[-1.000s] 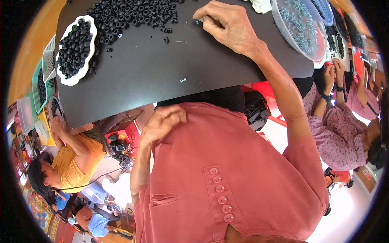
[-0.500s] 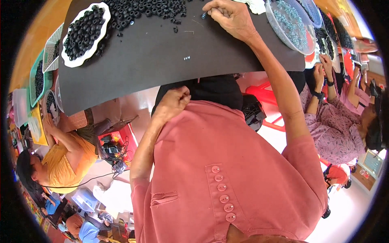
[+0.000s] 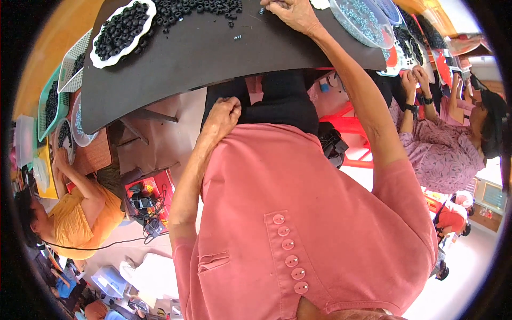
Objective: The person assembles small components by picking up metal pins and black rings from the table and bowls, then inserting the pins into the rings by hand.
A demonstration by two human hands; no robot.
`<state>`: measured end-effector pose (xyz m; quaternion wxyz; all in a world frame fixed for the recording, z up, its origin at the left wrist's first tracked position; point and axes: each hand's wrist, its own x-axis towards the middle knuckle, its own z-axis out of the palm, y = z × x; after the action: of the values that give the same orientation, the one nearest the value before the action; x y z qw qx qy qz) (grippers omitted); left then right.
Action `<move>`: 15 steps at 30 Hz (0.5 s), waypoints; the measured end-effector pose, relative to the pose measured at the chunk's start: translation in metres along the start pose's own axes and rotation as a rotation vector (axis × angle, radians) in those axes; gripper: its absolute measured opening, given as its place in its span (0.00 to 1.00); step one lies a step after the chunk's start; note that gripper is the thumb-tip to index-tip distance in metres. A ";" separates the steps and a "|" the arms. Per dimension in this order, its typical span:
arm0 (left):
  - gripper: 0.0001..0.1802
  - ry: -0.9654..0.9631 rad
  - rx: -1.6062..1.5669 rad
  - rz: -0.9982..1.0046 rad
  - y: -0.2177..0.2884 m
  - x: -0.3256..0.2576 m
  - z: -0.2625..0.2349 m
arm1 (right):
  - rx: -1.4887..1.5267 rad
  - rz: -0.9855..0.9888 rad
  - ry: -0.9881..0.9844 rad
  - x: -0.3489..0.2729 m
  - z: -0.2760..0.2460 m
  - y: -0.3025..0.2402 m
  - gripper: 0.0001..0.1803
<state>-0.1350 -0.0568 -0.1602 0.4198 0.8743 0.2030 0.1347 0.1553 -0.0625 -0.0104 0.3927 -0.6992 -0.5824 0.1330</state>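
Note:
My right hand (image 3: pixel 293 15) is over the far side of the dark table (image 3: pixel 213 58), its fingers curled in a pinch and partly cut off by the top edge. What they hold, if anything, is hidden. Close to its fingertips lies a small bluish bead (image 3: pixel 262 10). A few more shiny small beads (image 3: pixel 238 38) lie nearer the middle. My left hand (image 3: pixel 223 116) rests closed on my lap, below the table edge, with nothing visible in it. Black beads (image 3: pixel 197 6) are heaped at the far edge, beside a white scalloped plate (image 3: pixel 98 60) full of larger black beads.
A clear bowl (image 3: pixel 388 40) of blue beads stands at the table's right. To the left are green (image 3: pixel 42 120) and white baskets (image 3: pixel 66 80) with black beads. A person in yellow (image 3: pixel 88 213) works at left, another in a patterned shirt (image 3: pixel 432 154) at right.
The view has shifted, so the table sits higher in the picture and more of the floor beneath shows. My right hand stays near the bluish bead; my left hand remains closed on my lap.

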 end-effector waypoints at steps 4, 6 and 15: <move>0.13 0.160 0.438 0.112 -0.031 0.018 0.001 | 0.159 -0.084 0.077 0.002 0.007 0.016 0.07; 0.18 0.142 0.597 0.055 -0.052 0.028 -0.002 | 0.196 -0.079 0.062 0.002 0.007 0.016 0.08; 0.21 -0.060 0.834 -0.240 -0.076 0.044 -0.024 | 0.077 -0.148 0.099 0.002 0.005 0.016 0.10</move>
<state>-0.1246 0.0227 -0.2028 0.0491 0.9429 0.3277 -0.0341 0.1646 -0.0587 -0.0243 0.4564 -0.6443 -0.6069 0.0912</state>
